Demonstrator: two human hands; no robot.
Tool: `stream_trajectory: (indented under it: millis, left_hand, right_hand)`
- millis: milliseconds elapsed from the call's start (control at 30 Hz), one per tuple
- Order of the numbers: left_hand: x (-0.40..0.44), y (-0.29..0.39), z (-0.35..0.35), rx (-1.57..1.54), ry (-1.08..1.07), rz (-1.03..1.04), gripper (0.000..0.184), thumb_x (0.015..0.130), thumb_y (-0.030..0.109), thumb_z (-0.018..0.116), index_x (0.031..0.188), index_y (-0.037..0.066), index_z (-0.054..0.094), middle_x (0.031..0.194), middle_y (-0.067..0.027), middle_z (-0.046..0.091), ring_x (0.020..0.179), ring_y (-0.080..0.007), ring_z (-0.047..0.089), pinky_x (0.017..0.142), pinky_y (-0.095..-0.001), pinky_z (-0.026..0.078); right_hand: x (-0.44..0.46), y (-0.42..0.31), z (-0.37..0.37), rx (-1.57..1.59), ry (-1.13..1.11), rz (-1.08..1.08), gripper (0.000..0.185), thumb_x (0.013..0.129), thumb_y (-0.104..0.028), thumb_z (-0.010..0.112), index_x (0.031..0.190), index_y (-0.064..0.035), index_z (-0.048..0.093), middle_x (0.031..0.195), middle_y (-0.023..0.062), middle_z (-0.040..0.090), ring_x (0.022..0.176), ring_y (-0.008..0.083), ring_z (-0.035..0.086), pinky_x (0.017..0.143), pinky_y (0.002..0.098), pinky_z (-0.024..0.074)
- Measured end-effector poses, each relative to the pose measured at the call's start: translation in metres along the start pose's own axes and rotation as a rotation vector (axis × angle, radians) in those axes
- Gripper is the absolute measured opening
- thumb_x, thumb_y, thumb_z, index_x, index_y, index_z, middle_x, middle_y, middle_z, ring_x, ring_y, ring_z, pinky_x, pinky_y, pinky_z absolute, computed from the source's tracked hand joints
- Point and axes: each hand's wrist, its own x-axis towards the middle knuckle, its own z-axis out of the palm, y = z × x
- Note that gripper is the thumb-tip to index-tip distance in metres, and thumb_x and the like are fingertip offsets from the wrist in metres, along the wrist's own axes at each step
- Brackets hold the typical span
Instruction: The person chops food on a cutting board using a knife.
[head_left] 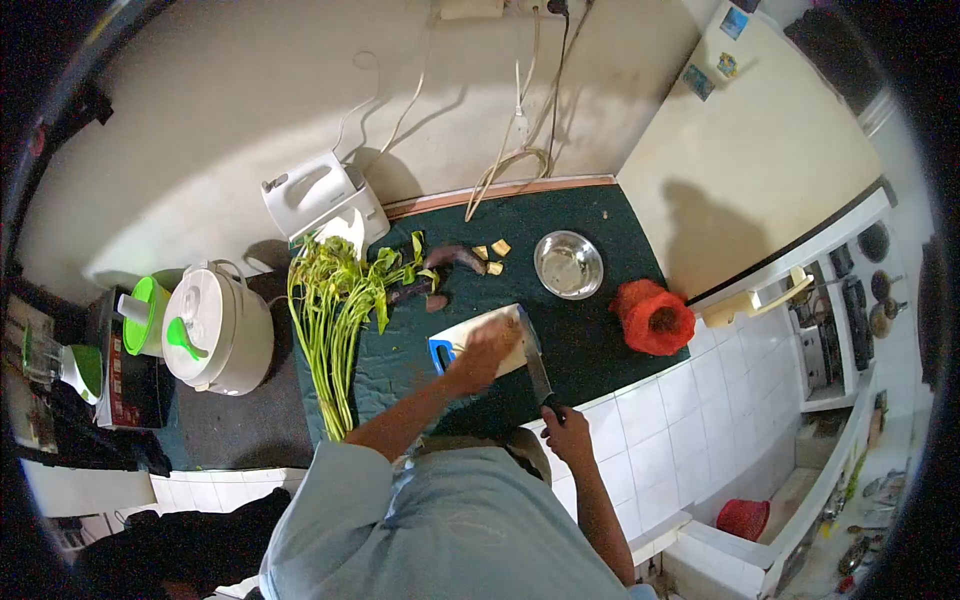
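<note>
My right hand (568,437) is closed round the black handle of a knife (538,372), whose blade lies along the right edge of a white cutting board (512,358) with a blue handle. Over the board is my left hand (485,352), blurred, its fingers hard to make out; whether it holds anything is hidden. Behind the board are a dark purple eggplant (455,257) and a few pale cut pieces (501,247). Long green leafy stalks (335,330) lie to the left. A shiny metal bowl (569,265) stands at the back right.
A red bag-like container (654,317) sits near the counter's right end. White hand mixer (325,200) at the back left; white rice cooker (218,328) and green container (148,315) farther left. The fridge (750,150) rises at the right. Cables hang on the wall.
</note>
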Motion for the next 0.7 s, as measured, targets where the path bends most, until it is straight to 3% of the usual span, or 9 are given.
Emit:
stream_trajectory:
  millis: [100,167,267,400,467,500,633,700]
  left_hand:
    - [-0.021,0.016,0.016,-0.448,0.026,0.06,0.069,0.086,0.001,0.044,0.15,0.023,0.032,0.153,-0.022,0.023,0.135,-0.0433,0.031,0.108,-0.0557,0.03]
    - [-0.031,0.03,-0.006,-0.138,0.04,0.092,0.071,0.085,0.004,0.045,0.151,0.024,0.03,0.152,-0.0218,0.024,0.135,-0.0448,0.03,0.107,-0.0561,0.03]
    - [-0.03,0.026,0.0,-0.07,0.032,-0.048,0.068,0.085,0.006,0.048,0.149,0.024,0.033,0.152,-0.0206,0.025,0.135,-0.0454,0.029,0.108,-0.0551,0.03]
    - [-0.015,0.009,0.002,0.074,0.108,-0.079,0.07,0.081,0.004,0.053,0.147,0.022,0.036,0.152,-0.0209,0.023,0.134,-0.0442,0.029,0.107,-0.0535,0.03]
    - [-0.007,-0.002,0.006,0.052,0.111,-0.112,0.061,0.079,0.007,0.06,0.138,0.02,0.05,0.152,-0.0173,0.026,0.133,-0.0423,0.031,0.106,-0.0523,0.031]
    - [-0.004,-0.01,0.012,0.05,0.109,-0.114,0.061,0.079,0.007,0.06,0.138,0.02,0.05,0.152,-0.0173,0.026,0.133,-0.0423,0.031,0.106,-0.0523,0.031]
    - [0.002,-0.046,0.031,-0.267,0.14,-0.171,0.03,0.079,0.015,0.067,0.108,0.016,0.071,0.148,-0.0099,0.038,0.131,-0.0384,0.033,0.107,-0.0498,0.031]
    - [0.001,-0.048,0.017,-0.428,0.258,-0.226,0.014,0.077,0.015,0.07,0.09,0.012,0.075,0.136,-0.008,0.051,0.128,-0.0339,0.037,0.106,-0.0477,0.033]
  right_hand:
    - [0.011,-0.026,-0.002,0.301,-0.171,0.152,0.036,0.094,-0.037,0.06,0.088,-0.0014,0.059,0.064,0.0038,0.058,0.047,0.0113,0.051,0.04,0.0279,0.0402]
    - [0.014,-0.035,-0.001,0.456,-0.245,0.232,0.036,0.095,-0.037,0.058,0.088,-0.0021,0.058,0.064,0.0025,0.055,0.045,0.0097,0.047,0.038,0.0268,0.0374]
    - [0.006,-0.047,-0.008,0.552,-0.281,0.329,0.036,0.096,-0.036,0.057,0.088,-0.0015,0.058,0.064,0.0032,0.053,0.046,0.0094,0.045,0.038,0.0265,0.0367]
    - [-0.006,-0.036,-0.016,0.482,-0.295,0.423,0.037,0.096,-0.036,0.057,0.086,0.0002,0.058,0.064,0.0042,0.053,0.045,0.0098,0.045,0.039,0.0263,0.0366]
    - [-0.014,-0.028,-0.017,0.469,-0.28,0.413,0.037,0.096,-0.036,0.057,0.088,0.0005,0.059,0.063,0.004,0.052,0.045,0.0096,0.045,0.039,0.0261,0.0365]
    - [-0.017,-0.027,-0.018,0.46,-0.264,0.402,0.038,0.096,-0.036,0.058,0.089,0.0007,0.059,0.063,0.0038,0.052,0.045,0.0094,0.045,0.038,0.0259,0.0363]
    - [-0.022,-0.017,-0.012,0.436,-0.246,0.417,0.041,0.095,-0.037,0.058,0.085,0.0025,0.06,0.061,0.0054,0.055,0.046,0.0116,0.049,0.04,0.0273,0.0389]
    - [-0.02,-0.009,-0.002,0.101,-0.171,0.229,0.044,0.094,-0.039,0.059,0.08,0.0034,0.062,0.062,0.0082,0.06,0.048,0.014,0.055,0.044,0.0298,0.043]
